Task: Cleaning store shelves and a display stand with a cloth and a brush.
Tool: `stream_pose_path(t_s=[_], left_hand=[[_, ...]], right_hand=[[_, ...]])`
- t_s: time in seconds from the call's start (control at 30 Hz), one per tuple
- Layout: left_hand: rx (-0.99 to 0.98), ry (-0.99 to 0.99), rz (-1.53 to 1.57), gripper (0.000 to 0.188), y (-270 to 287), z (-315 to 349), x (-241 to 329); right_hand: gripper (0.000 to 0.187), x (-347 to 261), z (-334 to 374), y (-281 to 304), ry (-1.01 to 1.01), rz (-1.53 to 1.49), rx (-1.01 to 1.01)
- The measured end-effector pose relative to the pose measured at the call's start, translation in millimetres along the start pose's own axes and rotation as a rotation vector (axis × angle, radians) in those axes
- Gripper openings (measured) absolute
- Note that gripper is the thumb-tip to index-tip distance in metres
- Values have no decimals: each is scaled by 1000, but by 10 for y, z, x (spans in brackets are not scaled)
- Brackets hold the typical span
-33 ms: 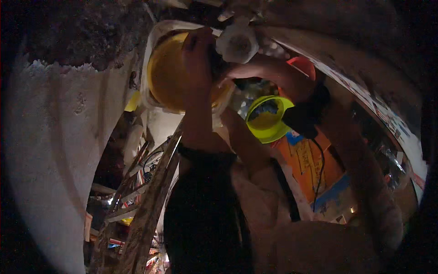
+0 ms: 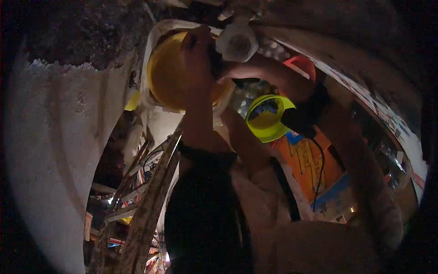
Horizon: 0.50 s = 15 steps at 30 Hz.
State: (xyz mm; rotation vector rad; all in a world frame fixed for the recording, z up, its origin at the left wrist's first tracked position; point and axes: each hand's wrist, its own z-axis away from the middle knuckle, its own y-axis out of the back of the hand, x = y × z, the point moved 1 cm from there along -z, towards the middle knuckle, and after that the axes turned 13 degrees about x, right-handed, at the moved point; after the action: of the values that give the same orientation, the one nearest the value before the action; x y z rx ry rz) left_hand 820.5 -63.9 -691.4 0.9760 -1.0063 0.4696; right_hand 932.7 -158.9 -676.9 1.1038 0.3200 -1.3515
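Over a round yellow basin (image 2: 166, 68), my two hands come together in dim light. My left hand (image 2: 196, 50) is closed, its fingers curled near the basin's far edge. From the right reaches my right hand (image 2: 226, 71), its fingers bent in against the left one and partly hidden under a pale lobed fitting (image 2: 237, 42). Between the hands a dark, soft-looking thing (image 2: 216, 59) shows; its kind is too dark to make out. Both hands appear closed on it. The basin sits inside a pale square-rimmed sink (image 2: 145, 86).
Right of the sink stands a bright yellow-green tub (image 2: 269, 134) with dark stuff in it. A red container (image 2: 304, 66) is behind my right forearm. An orange box (image 2: 305, 160) lies below the tub. At left are a pale wall (image 2: 54, 150) and a worn wooden frame (image 2: 146, 214).
Both hands stay over the basin, with only a very slight shift. My right forearm has moved a touch; nothing is let go.
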Motion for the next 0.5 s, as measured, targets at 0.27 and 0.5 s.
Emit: stream_pose_path(t_s=[0.27, 0.5], left_hand=[[-40, -39, -54, 67, 31, 12, -69], [-103, -245, -249, 69, 197, 5, -136]], right_hand=[[24, -157, 162, -220, 55, 291, -56], [24, -143, 119, -320, -29, 330, -86]])
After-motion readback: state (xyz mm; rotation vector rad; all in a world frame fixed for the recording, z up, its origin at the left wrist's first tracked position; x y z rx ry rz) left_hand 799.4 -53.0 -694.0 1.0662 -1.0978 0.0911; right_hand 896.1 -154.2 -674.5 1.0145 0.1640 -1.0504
